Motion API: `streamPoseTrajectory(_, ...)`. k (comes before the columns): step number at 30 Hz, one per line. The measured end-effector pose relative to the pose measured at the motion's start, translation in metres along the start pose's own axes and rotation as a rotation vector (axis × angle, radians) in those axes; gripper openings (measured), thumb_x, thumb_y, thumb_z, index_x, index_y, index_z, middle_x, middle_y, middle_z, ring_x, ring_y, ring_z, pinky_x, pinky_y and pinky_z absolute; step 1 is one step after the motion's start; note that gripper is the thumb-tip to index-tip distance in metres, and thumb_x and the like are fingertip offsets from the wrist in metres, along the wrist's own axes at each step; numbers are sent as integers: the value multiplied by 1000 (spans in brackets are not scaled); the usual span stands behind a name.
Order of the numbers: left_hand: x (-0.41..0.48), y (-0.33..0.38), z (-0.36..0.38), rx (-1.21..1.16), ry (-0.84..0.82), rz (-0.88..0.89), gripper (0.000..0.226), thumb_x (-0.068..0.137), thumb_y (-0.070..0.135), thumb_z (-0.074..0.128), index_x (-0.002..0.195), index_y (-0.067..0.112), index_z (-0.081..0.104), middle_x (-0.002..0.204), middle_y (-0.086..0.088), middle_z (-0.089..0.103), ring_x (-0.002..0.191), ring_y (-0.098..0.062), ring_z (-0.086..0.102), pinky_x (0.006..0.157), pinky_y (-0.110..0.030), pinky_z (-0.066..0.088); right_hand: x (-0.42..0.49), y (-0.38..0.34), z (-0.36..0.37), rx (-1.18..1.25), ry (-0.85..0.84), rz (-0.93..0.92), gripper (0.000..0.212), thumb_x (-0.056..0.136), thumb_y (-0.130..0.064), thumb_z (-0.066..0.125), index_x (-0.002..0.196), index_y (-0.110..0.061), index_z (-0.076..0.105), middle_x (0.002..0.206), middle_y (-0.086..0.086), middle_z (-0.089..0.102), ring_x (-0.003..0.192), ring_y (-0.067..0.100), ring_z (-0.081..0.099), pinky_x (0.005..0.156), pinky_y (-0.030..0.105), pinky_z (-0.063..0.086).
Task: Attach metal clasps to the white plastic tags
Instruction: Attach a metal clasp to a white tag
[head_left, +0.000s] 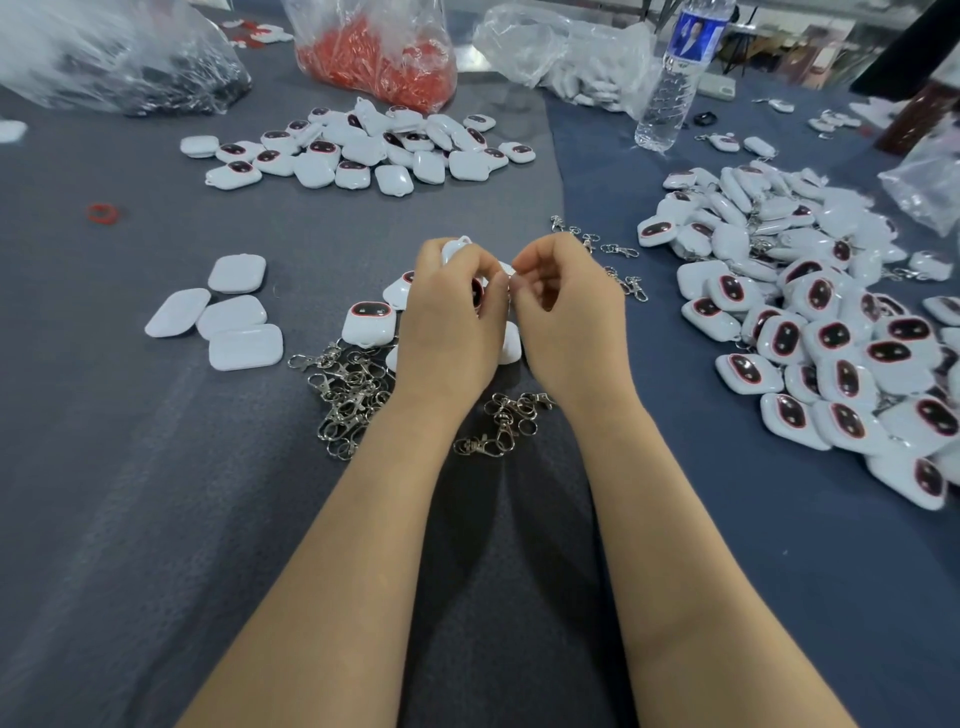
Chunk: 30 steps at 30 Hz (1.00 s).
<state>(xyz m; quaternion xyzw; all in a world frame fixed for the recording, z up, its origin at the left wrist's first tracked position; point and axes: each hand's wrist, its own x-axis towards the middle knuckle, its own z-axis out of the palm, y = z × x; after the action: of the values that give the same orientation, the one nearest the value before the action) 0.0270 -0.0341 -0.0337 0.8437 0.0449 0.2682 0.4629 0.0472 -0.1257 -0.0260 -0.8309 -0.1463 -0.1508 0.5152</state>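
My left hand (449, 317) is shut on a white plastic tag (457, 248) held above the table, its top showing over my fingers. My right hand (569, 317) pinches something small at the tag's right edge; it looks like a metal clasp, mostly hidden by my fingers. Loose metal clasps (348, 395) lie in a heap under my left wrist, and a smaller bunch of clasps (501, 423) lies between my forearms. A tag with a dark red-rimmed face (368, 322) rests just left of my left hand.
Several blank white tags (228, 312) lie at left. A pile of tags (374, 148) sits farther back, and a large pile of tags with clasps (810, 322) fills the right. Bags of red parts (379, 57) and a water bottle (675, 78) stand at the back.
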Motion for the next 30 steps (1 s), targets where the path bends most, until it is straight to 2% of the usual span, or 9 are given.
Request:
streamPoseTrajectory(4,0,-2,1,35,-1,14,11,92,12,54,92,3,60,109,-3,47,85,-4,44,74,-19,35,-1,0,0,-31,-1,-31,17,86,2,54,85,-15,52,79,1,57,68,8,46,63,11,37)
streamPoseTrajectory(6,0,-3,1,23,-9,-7,11,91,12,55,92,3,62,112,-5,49,86,2,43,72,-11,31,-1,0,-1,-12,5,-13,17,87,1,54,83,-16,51,74,-3,54,64,4,44,61,11,37)
streamPoseTrajectory(8,2,-4,0,1,-17,-43,9,89,11,58,92,4,63,112,-7,51,95,-2,42,69,0,27,0,0,-1,29,12,10,23,87,0,55,79,-20,48,71,-9,51,62,0,45,61,9,38)
streamPoseTrajectory(10,3,-3,0,-28,-12,-79,9,89,11,59,91,6,65,109,-4,52,89,2,44,70,5,25,1,0,-2,76,25,27,27,87,0,56,76,-24,47,70,-13,50,61,-5,46,62,7,38)
streamPoseTrajectory(13,3,-1,-1,-36,-28,-82,9,91,12,56,91,7,63,106,0,48,88,0,45,72,-6,30,2,0,-2,116,28,36,20,88,-1,54,84,-20,52,74,-9,54,61,-7,51,61,6,39)
streamPoseTrajectory(17,2,-2,0,22,-54,-50,10,94,12,50,94,7,60,116,-6,46,89,-11,47,78,-21,35,1,4,-1,-30,-37,-5,17,87,-2,56,86,-18,61,80,3,64,67,6,53,62,9,41)
streamPoseTrajectory(21,1,-2,1,19,-25,-26,11,95,13,50,91,7,59,113,-3,45,84,-7,44,74,-20,34,4,6,-3,-17,-7,54,8,86,-9,63,83,-15,65,76,-4,65,69,4,57,63,6,42)
streamPoseTrajectory(27,1,-2,2,2,-3,-4,10,93,16,54,90,9,61,111,-2,46,87,-9,47,74,-20,36,5,7,-5,-86,-39,83,11,88,-19,63,77,-19,64,73,-8,62,63,0,52,60,5,37)
streamPoseTrajectory(30,3,-3,2,16,2,-7,9,91,15,58,91,8,64,114,-6,51,92,-10,49,73,-9,35,8,8,-7,-31,-36,149,11,88,-18,61,78,-19,65,71,-7,64,63,2,53,58,7,37)
